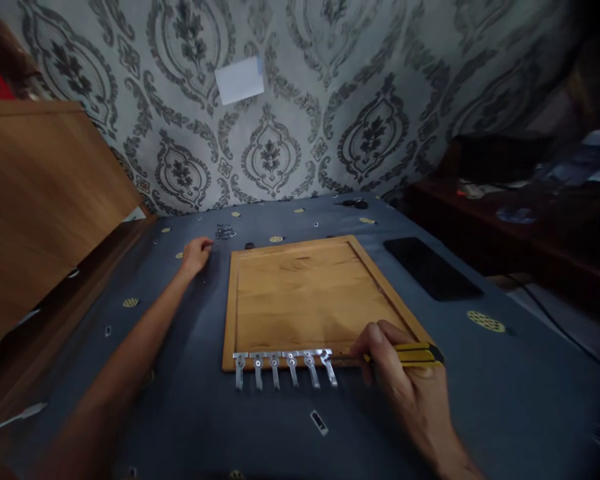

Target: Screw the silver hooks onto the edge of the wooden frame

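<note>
A wooden board [300,293] with a raised frame lies flat on the blue patterned cloth. Along its near edge sits a row of several metal clips [275,363], their tongues hanging past the edge. My right hand [397,373] is closed around a screwdriver [413,355] with a yellow and black handle, held sideways at the right end of that row. My left hand [196,255] is past the board's far left corner, fingertips pinched together; whatever they hold is too small to make out. Just beyond it lies a small heap of metal pieces [224,231].
A black tablet-like slab [430,267] lies right of the board. Dark keys or a similar small object [355,203] rest near the wall. A wooden cabinet [45,213] stands at the left, and a white cable [17,417] lies below it. Cluttered dark furniture [520,220] borders the right side.
</note>
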Tool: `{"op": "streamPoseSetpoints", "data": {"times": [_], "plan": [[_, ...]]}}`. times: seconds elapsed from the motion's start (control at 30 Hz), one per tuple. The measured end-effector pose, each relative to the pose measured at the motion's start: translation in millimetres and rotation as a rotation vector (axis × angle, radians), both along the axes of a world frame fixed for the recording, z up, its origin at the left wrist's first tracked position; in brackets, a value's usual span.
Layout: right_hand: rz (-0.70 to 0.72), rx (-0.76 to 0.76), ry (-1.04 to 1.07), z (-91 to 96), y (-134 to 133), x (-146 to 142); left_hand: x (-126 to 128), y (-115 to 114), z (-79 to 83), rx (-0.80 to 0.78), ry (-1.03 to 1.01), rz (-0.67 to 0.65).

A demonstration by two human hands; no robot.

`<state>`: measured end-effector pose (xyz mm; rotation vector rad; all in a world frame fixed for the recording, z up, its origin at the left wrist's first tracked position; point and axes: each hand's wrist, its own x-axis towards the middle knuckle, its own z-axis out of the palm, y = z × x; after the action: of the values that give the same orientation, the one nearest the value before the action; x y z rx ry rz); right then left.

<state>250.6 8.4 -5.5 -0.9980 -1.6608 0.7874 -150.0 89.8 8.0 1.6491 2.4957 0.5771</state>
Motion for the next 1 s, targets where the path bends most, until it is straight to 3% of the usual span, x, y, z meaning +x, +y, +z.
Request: {"op": "streamPoseSetpoints", "data": {"times": [0.23,0.43,0.6,0.8,0.9,1.0], "plan": [[-0.006,0.015,-0.007,2.4,-1,-1,-3,25,1.7,-0.017,-0.016,0.045],[-0.011,-0.017,0.005,2.2,-5,-2,14,17,15.7,-0.035,-0.045,-0.047],[0.022,-0.090,0.049,0.0,-6,-3,12,16,22.3,-0.053,-0.062,-0.115],[0.044,-0.113,0.096,-1.0,-6,-4,7,10,16.2,-0.058,-0.039,-0.045],[0.044,-0.101,0.095,-0.4,-6,-4,22,-1,12.0,-0.046,-0.093,-0.073],[0.050,-0.103,0.102,-0.4,-6,-4,56,-18,12.2,-0.067,-0.193,-0.186]]}}
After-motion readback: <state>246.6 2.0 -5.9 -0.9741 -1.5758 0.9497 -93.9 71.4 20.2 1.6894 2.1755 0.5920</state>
